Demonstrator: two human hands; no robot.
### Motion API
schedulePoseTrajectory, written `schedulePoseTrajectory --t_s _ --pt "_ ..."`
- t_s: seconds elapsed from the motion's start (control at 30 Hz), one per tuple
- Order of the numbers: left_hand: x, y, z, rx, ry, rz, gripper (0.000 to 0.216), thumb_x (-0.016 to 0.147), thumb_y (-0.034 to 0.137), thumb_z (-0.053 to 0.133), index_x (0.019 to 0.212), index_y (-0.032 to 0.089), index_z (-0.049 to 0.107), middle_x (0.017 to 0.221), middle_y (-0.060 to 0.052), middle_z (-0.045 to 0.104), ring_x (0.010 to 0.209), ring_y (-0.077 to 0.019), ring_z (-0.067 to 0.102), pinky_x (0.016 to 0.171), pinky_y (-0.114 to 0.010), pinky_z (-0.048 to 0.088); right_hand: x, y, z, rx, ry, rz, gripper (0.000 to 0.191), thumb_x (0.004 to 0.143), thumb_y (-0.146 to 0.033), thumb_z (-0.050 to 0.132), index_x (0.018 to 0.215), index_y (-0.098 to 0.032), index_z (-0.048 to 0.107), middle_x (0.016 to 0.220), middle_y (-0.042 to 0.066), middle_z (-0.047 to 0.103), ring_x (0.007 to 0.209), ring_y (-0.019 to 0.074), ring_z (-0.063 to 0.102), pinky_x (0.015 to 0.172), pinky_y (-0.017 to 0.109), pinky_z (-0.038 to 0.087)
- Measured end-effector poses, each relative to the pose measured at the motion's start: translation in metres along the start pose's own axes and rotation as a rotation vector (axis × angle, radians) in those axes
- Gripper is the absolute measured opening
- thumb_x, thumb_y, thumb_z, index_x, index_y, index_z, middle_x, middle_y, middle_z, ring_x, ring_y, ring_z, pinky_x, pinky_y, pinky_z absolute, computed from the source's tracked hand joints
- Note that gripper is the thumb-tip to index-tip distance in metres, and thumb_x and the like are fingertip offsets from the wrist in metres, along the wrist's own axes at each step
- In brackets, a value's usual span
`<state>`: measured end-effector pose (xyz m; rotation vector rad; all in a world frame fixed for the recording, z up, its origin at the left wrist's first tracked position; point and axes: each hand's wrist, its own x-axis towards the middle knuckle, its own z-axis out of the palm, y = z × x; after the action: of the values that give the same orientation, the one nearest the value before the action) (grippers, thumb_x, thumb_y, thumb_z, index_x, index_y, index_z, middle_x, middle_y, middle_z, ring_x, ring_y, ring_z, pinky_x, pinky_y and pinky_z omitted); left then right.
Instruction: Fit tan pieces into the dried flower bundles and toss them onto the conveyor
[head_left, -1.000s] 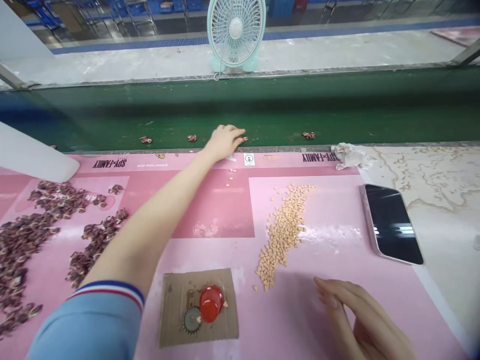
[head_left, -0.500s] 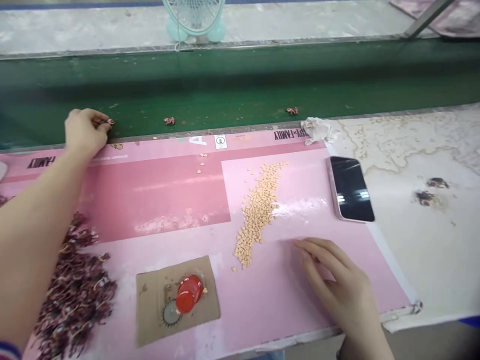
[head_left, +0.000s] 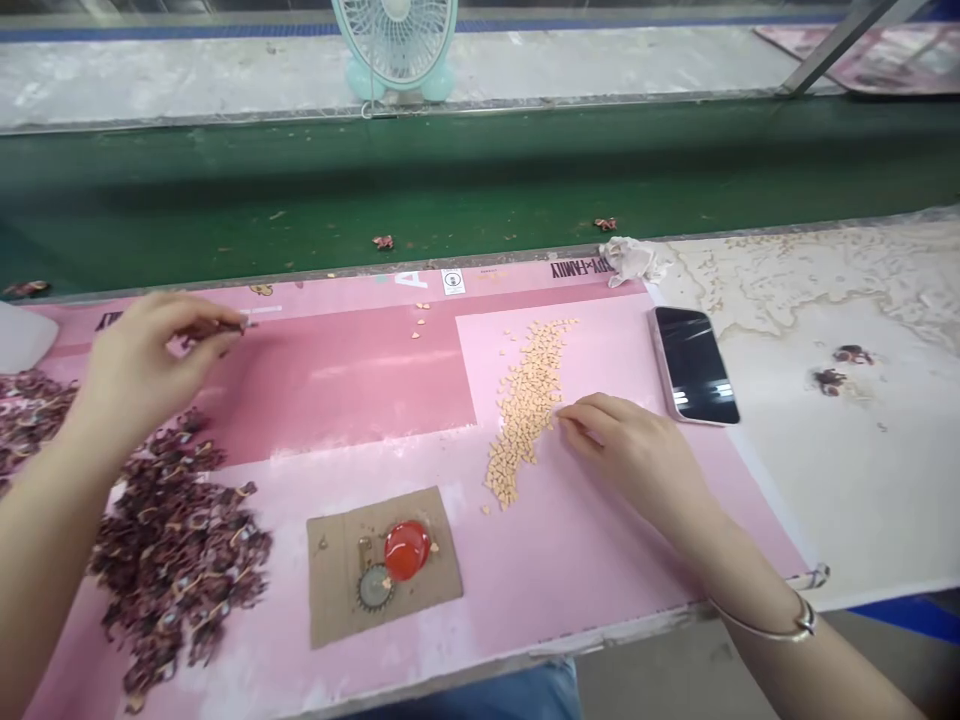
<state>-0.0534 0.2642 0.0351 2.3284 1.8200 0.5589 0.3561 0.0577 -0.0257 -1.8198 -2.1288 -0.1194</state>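
Note:
My left hand [head_left: 161, 350] is closed in a pinch, a small dark-red crumpled piece [head_left: 246, 323] showing at the fingertips. Below that hand lies a heap of similar dark-red pieces [head_left: 187, 545] with thin pale curls. At the right edge of a long pile of tiny tan, roughly heart-shaped pieces [head_left: 529, 400], my right hand [head_left: 637, 460] has thumb and forefinger pressed together; what sits between them is too small to make out. Near the front, a cardboard piece [head_left: 334, 610] carries a red round cap-like thing [head_left: 407, 550] and a grey toothed bottle cap [head_left: 374, 588].
A phone [head_left: 696, 365] lies right of the tan pile, with crumpled white tissue [head_left: 634, 260] behind it. Beyond the pink sheet [head_left: 352, 385] runs a green sunken strip [head_left: 480, 190] with a few dark-red pieces. A fan [head_left: 397, 45] stands at the back.
My left hand has drawn back from the green strip to over the pink sheet, a dark-red piece in its fingertips. My right hand has moved forward and left to the tan pile. The view has shifted.

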Motion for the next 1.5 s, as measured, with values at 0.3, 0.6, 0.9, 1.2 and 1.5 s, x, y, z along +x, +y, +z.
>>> schedulePoseTrajectory --t_s 0.3,0.6,0.9,1.2,1.5 --pt "-0.149 -0.004 -0.011 -0.114 0.099 0.234 0.01 0.094 0.028 0.066 0.097 0.024 0.075 0.096 0.0 0.076 0.086 -0.0187 0.073 0.082 -0.028 0.056 -0.011 -0.005 -0.003 -0.021 0.01 -0.024 0.024 0.098 -0.02 0.052 0.079 -0.02 0.068 0.082 0.005 0.076 0.062 0.0167 0.066 0.055 0.031 0.043" --pt "-0.19 0.004 0.009 -0.28 0.242 0.01 0.018 0.087 0.03 0.076 0.103 0.022 0.075 0.097 -0.004 0.074 0.088 -0.0216 0.073 0.079 -0.031 0.06 -0.024 -0.006 -0.009 0.135 0.013 0.08 0.024 0.102 -0.034 0.057 0.092 -0.022 0.075 0.088 0.004 0.078 0.068 0.0167 0.071 0.062 0.03 0.059" --pt "-0.212 0.049 0.004 -0.612 0.232 0.06 0.032 0.085 0.005 0.074 0.106 0.029 0.079 0.104 0.0 0.074 0.099 -0.0134 0.071 0.086 -0.021 0.061 -0.013 -0.011 -0.006 0.042 0.038 0.008 0.022 0.097 -0.027 0.061 0.078 -0.022 0.072 0.083 0.004 0.079 0.063 0.018 0.071 0.052 0.031 0.049" --pt "-0.243 0.08 0.014 -0.742 0.082 -0.123 0.035 0.094 0.015 0.075 0.124 0.033 0.077 0.102 0.002 0.081 0.087 -0.0152 0.078 0.083 -0.023 0.067 -0.017 -0.107 -0.015 0.39 0.133 -0.213 0.016 0.095 -0.008 0.066 0.09 -0.023 0.065 0.08 0.0 0.077 0.067 0.0121 0.073 0.065 0.022 0.059" --pt "-0.248 0.088 0.021 -0.956 -0.017 -0.043 0.03 0.091 0.003 0.075 0.11 0.027 0.076 0.103 0.001 0.08 0.098 -0.0123 0.078 0.092 -0.017 0.064 -0.008 -0.14 -0.004 0.431 0.134 -0.254 0.02 0.096 -0.003 0.061 0.095 -0.023 0.064 0.079 0.0 0.077 0.068 0.0128 0.073 0.066 0.023 0.061"
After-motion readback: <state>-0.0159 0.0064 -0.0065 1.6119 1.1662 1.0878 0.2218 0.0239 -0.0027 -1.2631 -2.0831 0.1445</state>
